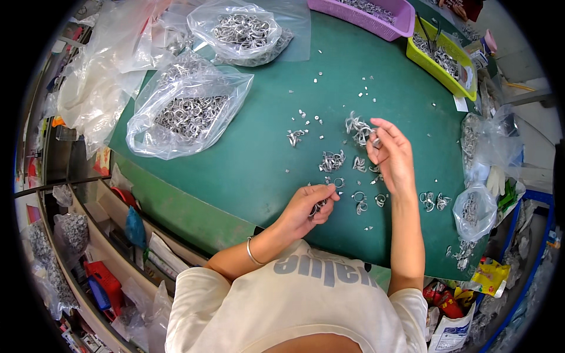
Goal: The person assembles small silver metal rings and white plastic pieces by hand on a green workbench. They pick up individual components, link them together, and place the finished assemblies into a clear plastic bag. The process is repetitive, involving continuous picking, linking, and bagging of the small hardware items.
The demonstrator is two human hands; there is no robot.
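**A:** Two hands, two jobs, looks like. The left hand (311, 206) is near the front edge of the green worktop (247, 165), fingers curled shut around a small bunch of metal rings (318, 207); you can see a few poking out under the thumb. Holding a stash like that probably saves reaching back to the pile each time.

**B:** And the right hand (391, 154)?

**A:** Raised off the worktop around the middle, thumb and fingertips pinching one ring (375, 141) just beside a tangled clump of rings (356, 127). Palm faces in, I'd guess so the piece can be seen.

**B:** What about all the loose stuff between the hands?

**A:** Small heaps and single rings (332, 160) scattered within easy reach, plus tiny bits sprinkled toward the far edge. Can't tell what those bits are, too small.

**B:** The big supply is parked out of the way then?

**A:** Yeah. Clear bags of rings (188, 112) sit at the left edge and far left corner, open mouths up so nothing spills. A purple basket (376, 17) and a yellow tray (441, 67) sit along the far right edge, and a smaller bag (474, 209) at the right edge near the front.
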